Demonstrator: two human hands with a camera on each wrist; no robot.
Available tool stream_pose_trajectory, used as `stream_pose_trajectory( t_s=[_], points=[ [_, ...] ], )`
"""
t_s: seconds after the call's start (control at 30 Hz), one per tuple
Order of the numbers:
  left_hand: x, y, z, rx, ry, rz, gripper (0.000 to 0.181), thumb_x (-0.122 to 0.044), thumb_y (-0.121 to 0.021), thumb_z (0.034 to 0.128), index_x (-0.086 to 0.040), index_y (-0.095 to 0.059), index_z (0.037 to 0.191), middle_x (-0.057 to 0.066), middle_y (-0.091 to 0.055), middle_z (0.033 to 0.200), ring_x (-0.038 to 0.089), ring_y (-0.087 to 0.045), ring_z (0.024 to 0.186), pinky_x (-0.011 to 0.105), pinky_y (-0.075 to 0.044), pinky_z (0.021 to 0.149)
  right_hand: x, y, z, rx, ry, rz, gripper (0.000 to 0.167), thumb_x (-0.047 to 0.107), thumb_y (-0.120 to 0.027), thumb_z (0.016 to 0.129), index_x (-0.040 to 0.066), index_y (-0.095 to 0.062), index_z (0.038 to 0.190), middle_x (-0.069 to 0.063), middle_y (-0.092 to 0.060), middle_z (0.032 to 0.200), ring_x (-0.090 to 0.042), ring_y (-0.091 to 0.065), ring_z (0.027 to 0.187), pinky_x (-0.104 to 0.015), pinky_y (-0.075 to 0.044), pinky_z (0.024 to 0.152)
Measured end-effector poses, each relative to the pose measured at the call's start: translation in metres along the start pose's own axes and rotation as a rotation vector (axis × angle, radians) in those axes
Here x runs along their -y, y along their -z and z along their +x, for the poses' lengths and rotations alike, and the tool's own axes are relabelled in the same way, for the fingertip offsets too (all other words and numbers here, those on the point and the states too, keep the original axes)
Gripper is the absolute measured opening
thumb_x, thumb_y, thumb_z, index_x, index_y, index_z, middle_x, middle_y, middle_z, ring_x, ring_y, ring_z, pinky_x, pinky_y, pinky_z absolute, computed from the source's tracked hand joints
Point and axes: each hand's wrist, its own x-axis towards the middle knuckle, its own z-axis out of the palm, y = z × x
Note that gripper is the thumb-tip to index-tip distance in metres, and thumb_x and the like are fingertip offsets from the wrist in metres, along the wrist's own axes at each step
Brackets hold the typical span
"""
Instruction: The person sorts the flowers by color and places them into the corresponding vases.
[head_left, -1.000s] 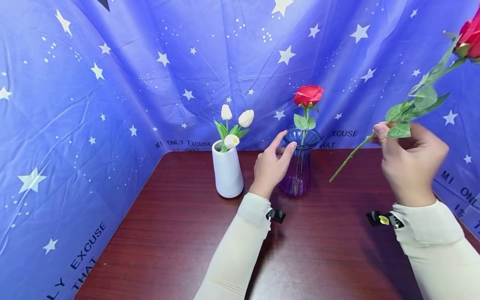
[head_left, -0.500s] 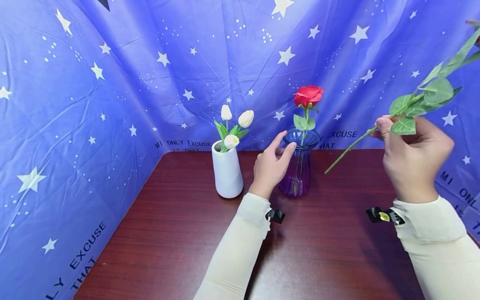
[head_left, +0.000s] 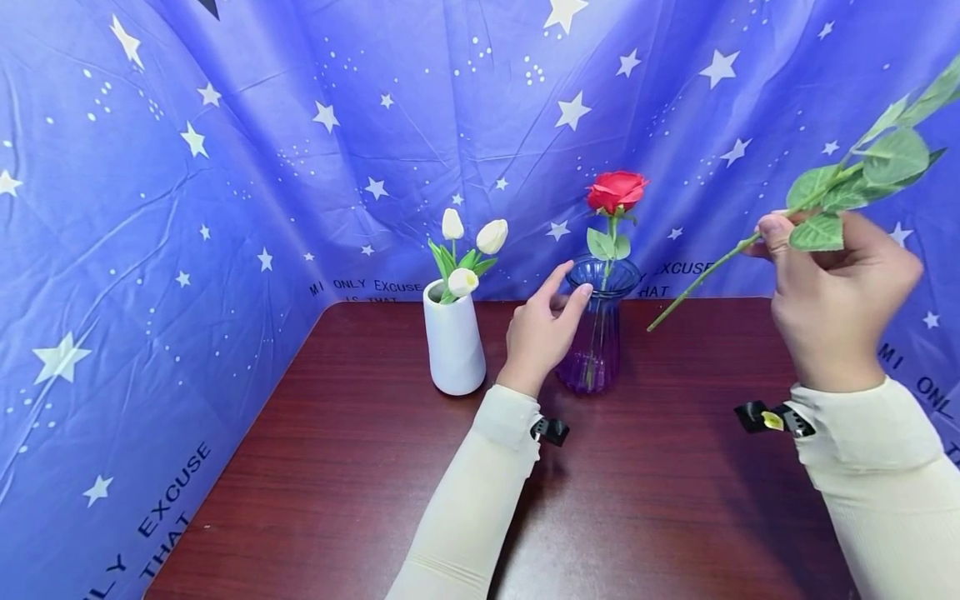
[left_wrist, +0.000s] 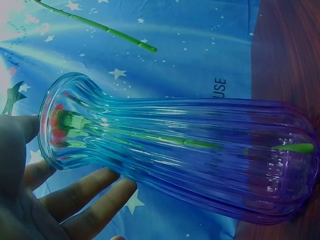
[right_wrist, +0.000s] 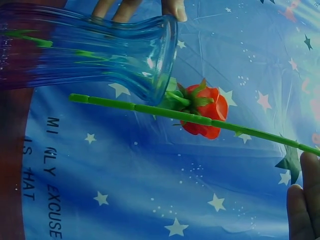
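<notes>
My left hand (head_left: 536,337) holds the neck of a ribbed glass vase (head_left: 588,367), blue above and purple below. In the left wrist view the thumb is at the rim and the fingers curve round the far side of the vase (left_wrist: 200,125). A red rose (head_left: 617,193) stands in it, its stem visible through the glass. At the right, my right hand (head_left: 847,300) pinches the leafy stem of a second rose (head_left: 693,287) between thumb and fingers. That stem slants, its bare lower end up and right of the vase, apart from it; its bloom is out of frame.
A white vase (head_left: 456,350) with several white tulips (head_left: 492,237) stands left of the left hand. Both vases are on a dark reddish wooden table (head_left: 360,467). A blue star-patterned cloth (head_left: 247,167) hangs behind and at the sides.
My right hand has risen and shifted slightly right with its rose, whose bloom has left the frame. The stem's lower end has moved up and left. The left hand stays on the glass vase.
</notes>
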Motion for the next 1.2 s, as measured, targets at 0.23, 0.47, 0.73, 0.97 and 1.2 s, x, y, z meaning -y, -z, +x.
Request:
stream_pose_trajectory(
  t_s=[0.23,0.47,0.73,0.97,1.2],
  points=[
    [0.000,0.000,0.000,0.002,0.007,0.001,0.053,-0.074,-0.046,0.0970,-0.058,-0.046,0.147,-0.016,-0.077,0.106,0.004,-0.072,0.092,0.040,-0.055,0.077,0.007,-0.007,0.003,-0.002,0.009,0.059,0.031,-0.009,-0.083,0.077,-0.030,-0.064,0.087,-0.019,-0.072,0.073,-0.022,-0.071,0.064,-0.029,-0.061,0.064],
    [0.000,0.001,0.000,-0.007,-0.001,0.006,0.052,-0.073,-0.047,0.0973,-0.057,-0.046,0.147,-0.016,-0.078,0.106,0.004,-0.073,0.093,0.040,-0.056,0.077,0.011,-0.014,0.007,-0.005,0.026,0.050,0.029,-0.008,-0.082,0.078,-0.030,-0.063,0.085,-0.018,-0.071,0.071,-0.022,-0.070,0.062,-0.029,-0.061,0.064],
    [0.000,0.001,0.000,-0.007,-0.002,0.003,0.053,-0.074,-0.047,0.0970,-0.057,-0.046,0.147,-0.017,-0.078,0.106,0.003,-0.073,0.093,0.040,-0.055,0.077,0.014,-0.019,0.011,-0.021,0.031,0.071,0.031,-0.009,-0.083,0.077,-0.031,-0.062,0.085,-0.019,-0.069,0.071,-0.024,-0.070,0.063,-0.030,-0.061,0.064],
    [0.000,0.001,0.000,-0.009,0.001,0.005,0.055,-0.074,-0.047,0.0968,-0.053,-0.048,0.148,-0.016,-0.078,0.105,0.005,-0.073,0.091,0.040,-0.055,0.077,0.015,-0.024,0.012,-0.041,0.042,0.076,0.031,-0.008,-0.083,0.077,-0.030,-0.063,0.085,-0.020,-0.070,0.071,-0.024,-0.070,0.063,-0.030,-0.061,0.064],
    [0.000,0.000,0.000,-0.005,0.004,0.001,0.054,-0.074,-0.047,0.0967,-0.055,-0.047,0.148,-0.016,-0.077,0.105,0.005,-0.073,0.092,0.041,-0.055,0.078,0.019,-0.027,0.015,-0.058,0.061,0.067,0.028,-0.009,-0.081,0.078,-0.029,-0.064,0.085,-0.020,-0.071,0.071,-0.024,-0.069,0.061,-0.030,-0.061,0.064]
  ],
)
